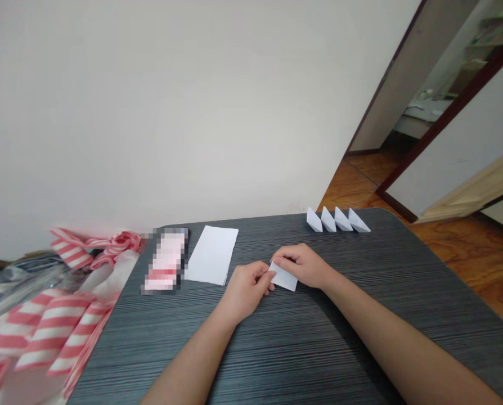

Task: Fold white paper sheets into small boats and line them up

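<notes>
A small folded piece of white paper (284, 278) lies between both hands on the dark striped table (285, 349). My left hand (246, 289) pinches its left edge with the fingertips. My right hand (304, 264) covers and grips its upper right part. Only the lower corner of the paper shows. A stack of white paper sheets (212, 254) lies on the table to the left of my hands. Several folded white paper triangles (337, 220) stand in a row at the table's far edge, beyond my right hand.
A blurred pink and white flat item (165, 261) lies beside the paper stack. Red and white striped plastic bags (44, 320) pile up off the table's left side. A white wall stands behind; an open doorway (429, 107) and wooden floor are at right.
</notes>
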